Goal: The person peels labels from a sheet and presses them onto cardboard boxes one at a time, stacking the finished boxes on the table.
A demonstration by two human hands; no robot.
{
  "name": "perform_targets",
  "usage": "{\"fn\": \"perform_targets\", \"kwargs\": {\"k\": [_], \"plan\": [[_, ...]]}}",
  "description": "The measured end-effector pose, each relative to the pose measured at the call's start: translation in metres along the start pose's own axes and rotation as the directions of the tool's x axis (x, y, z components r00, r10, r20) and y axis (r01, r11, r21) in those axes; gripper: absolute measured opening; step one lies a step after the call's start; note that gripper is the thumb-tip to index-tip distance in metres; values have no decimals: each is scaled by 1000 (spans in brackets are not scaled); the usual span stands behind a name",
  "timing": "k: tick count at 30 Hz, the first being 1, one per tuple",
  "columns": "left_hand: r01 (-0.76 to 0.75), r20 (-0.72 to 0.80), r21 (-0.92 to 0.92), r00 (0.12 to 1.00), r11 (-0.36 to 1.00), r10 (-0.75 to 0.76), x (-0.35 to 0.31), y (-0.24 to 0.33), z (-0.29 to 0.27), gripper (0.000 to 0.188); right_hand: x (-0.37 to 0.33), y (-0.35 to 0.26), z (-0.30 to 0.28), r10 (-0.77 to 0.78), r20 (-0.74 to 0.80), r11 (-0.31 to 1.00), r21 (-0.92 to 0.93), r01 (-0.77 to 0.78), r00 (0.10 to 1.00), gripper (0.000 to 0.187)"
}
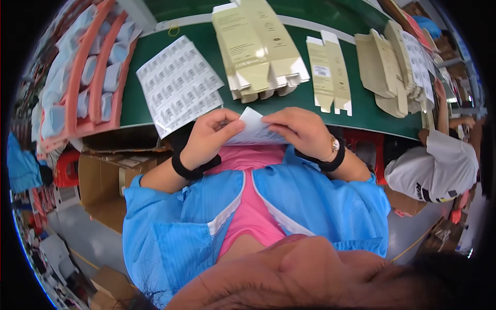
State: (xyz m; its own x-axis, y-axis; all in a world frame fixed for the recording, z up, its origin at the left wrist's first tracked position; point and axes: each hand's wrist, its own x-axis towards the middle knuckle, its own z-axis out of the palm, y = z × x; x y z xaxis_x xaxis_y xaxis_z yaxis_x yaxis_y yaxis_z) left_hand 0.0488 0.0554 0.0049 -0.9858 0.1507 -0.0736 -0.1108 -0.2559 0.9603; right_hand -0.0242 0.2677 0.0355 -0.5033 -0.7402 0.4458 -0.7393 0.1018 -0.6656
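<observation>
In front of my chest, at the table's near edge, I hold a white label sheet (252, 128) with both hands. My left hand (211, 135) pinches its left side between thumb and curled fingers. On the other side, the thumb and fingers of my right hand (304, 130) close on the sheet's right part. One corner of it points up and away from me. More printed label sheets (176, 82) lie overlapped on the table just beyond my left hand. Beyond the held sheet is a stack of flattened beige cartons (258, 44). A single flat beige carton (329, 72) with a white label lies farther right.
The green table (289, 106) spans the front. A pink rack (98, 67) with pale-blue wrapped items stands at left. More folded cartons (382, 72) and label sheets lie at right. An open cardboard box (101, 186) sits below left. A person in a white shirt (434, 165) is at right.
</observation>
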Motion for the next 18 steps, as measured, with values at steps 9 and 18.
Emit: {"fn": "perform_targets", "kwargs": {"k": [9, 18], "plan": [[-27, -37, 3, 999, 1000, 27, -4, -6, -8, 12, 8, 2, -2, -224, 49, 957, -180, 229, 973, 26], [-10, -92, -78, 996, 997, 3, -14, -13, -31, 11, 42, -26, -54, -277, -20, 961, 9, 278, 961, 13]]}}
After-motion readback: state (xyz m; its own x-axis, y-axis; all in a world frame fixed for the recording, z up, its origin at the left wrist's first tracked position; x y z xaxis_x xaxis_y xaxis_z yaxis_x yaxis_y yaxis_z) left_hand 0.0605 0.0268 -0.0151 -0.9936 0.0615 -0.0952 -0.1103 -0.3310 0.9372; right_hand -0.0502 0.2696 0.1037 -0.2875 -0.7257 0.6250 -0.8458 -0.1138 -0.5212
